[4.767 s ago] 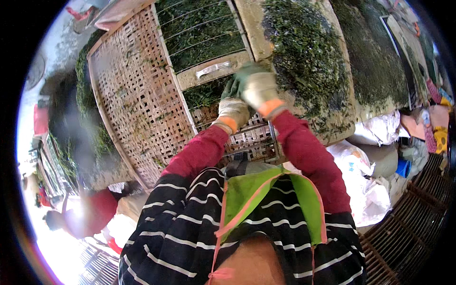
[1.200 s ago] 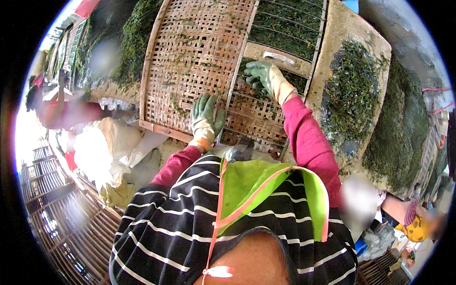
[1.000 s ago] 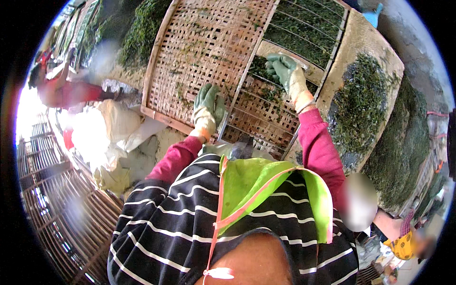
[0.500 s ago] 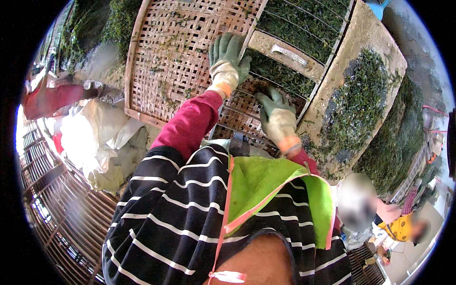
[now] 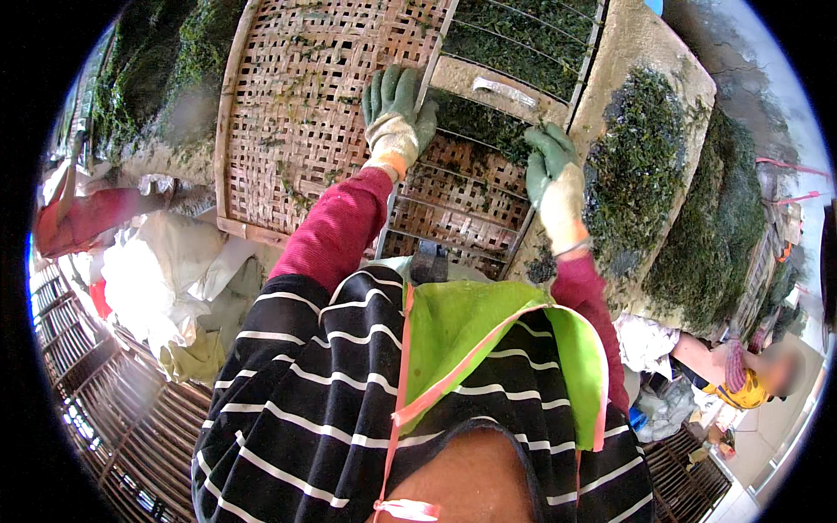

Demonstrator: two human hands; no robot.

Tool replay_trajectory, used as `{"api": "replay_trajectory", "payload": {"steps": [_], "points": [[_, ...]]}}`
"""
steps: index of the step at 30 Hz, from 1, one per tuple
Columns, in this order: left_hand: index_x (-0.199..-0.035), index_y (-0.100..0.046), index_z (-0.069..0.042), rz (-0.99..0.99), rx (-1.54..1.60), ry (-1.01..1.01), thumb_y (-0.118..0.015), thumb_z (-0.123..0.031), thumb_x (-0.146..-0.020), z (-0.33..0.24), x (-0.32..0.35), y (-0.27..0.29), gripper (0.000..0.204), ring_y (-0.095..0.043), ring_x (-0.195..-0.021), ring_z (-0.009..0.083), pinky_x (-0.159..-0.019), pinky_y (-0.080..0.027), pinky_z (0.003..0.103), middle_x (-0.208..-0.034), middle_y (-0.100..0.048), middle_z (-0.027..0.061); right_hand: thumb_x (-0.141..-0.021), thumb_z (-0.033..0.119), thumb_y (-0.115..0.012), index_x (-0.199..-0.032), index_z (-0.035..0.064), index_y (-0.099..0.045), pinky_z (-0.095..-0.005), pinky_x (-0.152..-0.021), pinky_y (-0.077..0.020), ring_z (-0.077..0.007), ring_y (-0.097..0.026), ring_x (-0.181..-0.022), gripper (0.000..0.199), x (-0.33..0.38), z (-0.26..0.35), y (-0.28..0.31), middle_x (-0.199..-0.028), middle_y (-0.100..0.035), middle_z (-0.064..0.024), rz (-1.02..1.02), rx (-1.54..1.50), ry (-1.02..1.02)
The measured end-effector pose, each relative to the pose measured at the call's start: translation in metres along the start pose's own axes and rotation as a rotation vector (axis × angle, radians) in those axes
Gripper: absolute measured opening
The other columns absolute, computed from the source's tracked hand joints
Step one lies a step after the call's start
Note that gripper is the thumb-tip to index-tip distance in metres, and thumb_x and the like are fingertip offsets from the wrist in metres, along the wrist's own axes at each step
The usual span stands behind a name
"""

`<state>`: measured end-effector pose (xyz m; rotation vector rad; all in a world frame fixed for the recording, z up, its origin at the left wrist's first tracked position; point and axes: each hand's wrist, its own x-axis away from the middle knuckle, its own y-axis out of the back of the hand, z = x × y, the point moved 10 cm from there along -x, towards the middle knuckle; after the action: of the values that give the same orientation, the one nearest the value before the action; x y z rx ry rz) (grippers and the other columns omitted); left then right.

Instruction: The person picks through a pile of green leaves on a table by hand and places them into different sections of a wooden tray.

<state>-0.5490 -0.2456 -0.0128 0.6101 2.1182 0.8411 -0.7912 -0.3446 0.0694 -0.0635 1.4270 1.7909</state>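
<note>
1. The wire-strung frame (image 5: 586, 70) is the landmark. Its far end is cut off by the upper edge of the view, so its full length cannot be told.
2. Inside the frame, beneath its wires, dark green leafy strands (image 5: 514, 39) make a thick, damp-looking mat at the far end; toward the near end the mat thins and a bare basket weave shows through.
3. Across the frame lies a flat, pale brown bar (image 5: 466, 78) with a whitish handle (image 5: 504, 91), its ends meeting the side rails.
4. Left of the frame spreads a woven tray (image 5: 288, 96) of tan strips with small square gaps, scattered with green scraps and edged in smooth wood; its top is also cut off.
5. Right of the frame, a rough, sandy-coloured slab (image 5: 632, 39) carries a glistening green heap (image 5: 636, 157).
6. The left hand (image 5: 397, 118), in a green-and-cream glove, lies palm down beside the frame's left rail, fingers extended over the weave and thumb held apart: a loose, unclosed grip.
7. The right hand (image 5: 554, 174), gloved alike, is at the frame's right rail, fingers bent inward by the strands. The fingertips are partly hidden, so whether its grip is clamped on anything cannot be told.
8. Well left of the frame, white sacks (image 5: 153, 270) are washed out by glare.
</note>
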Motion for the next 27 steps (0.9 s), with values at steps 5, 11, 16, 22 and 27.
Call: {"api": "replay_trajectory", "payload": {"steps": [5, 11, 16, 22, 27], "points": [[-0.146, -0.052, -0.012, 0.078, 0.016, -0.043, -0.068, -0.036, -0.090, -0.010, 0.016, 0.021, 0.063, -0.040, -0.144, 0.0422, -0.121, -0.029, 0.054, -0.156, -0.045, 0.0189, -0.095, -0.004, -0.053, -0.117, 0.0064, -0.073, -0.0265, -0.048, -0.0423, -0.0098, -0.052, -0.051, 0.031, 0.004, -0.039, 0.022, -0.076, -0.063, -0.0019, -0.162, -0.477, -0.279], [-0.151, -0.047, -0.010, 0.160, -0.013, -0.115, -0.068, -0.040, -0.090, -0.029, 0.067, 0.019, 0.071, -0.038, -0.145, 0.0422, -0.122, -0.027, 0.055, -0.158, -0.042, 0.0182, -0.083, 0.003, -0.066, -0.120, 0.0101, -0.073, -0.0382, -0.100, -0.0537, -0.0352, -0.068, -0.114, 0.038, 0.005, -0.028, -0.051, -0.126, -0.070, -0.0148, 0.318, 0.046, -0.207], [-0.152, -0.043, -0.006, 0.184, -0.080, -0.035, -0.066, -0.040, -0.093, 0.007, 0.104, 0.035, 0.072, -0.038, -0.146, 0.0422, -0.121, -0.026, 0.057, -0.157, -0.041, 0.0219, -0.084, -0.002, -0.061, -0.116, 0.0074, -0.073, -0.0389, -0.082, -0.0561, -0.0330, -0.070, -0.092, 0.036, 0.031, -0.030, -0.027, -0.108, -0.072, -0.0159, 0.332, -0.229, -0.375], [-0.152, -0.042, -0.005, 0.181, -0.078, -0.017, -0.064, -0.041, -0.094, 0.000, 0.104, 0.024, 0.072, -0.036, -0.147, 0.0429, -0.122, -0.024, 0.056, -0.158, -0.041, 0.0209, -0.091, 0.001, -0.061, -0.118, 0.0101, -0.073, -0.0337, -0.074, -0.0545, -0.0255, -0.068, -0.084, 0.031, 0.007, 0.006, -0.071, -0.101, -0.072, -0.0107, 0.407, -0.413, -0.223], [-0.150, -0.049, -0.016, 0.164, -0.063, -0.187, -0.067, -0.038, -0.092, -0.028, 0.059, 0.021, 0.065, -0.035, -0.148, 0.0407, -0.122, -0.026, 0.055, -0.160, -0.039, 0.0168, -0.100, -0.002, -0.059, -0.123, 0.0034, -0.071, -0.0243, -0.080, -0.0530, -0.0111, -0.066, -0.091, 0.026, -0.035, -0.042, -0.068, -0.110, -0.073, -0.0066, 0.095, -0.945, -0.464]]}}
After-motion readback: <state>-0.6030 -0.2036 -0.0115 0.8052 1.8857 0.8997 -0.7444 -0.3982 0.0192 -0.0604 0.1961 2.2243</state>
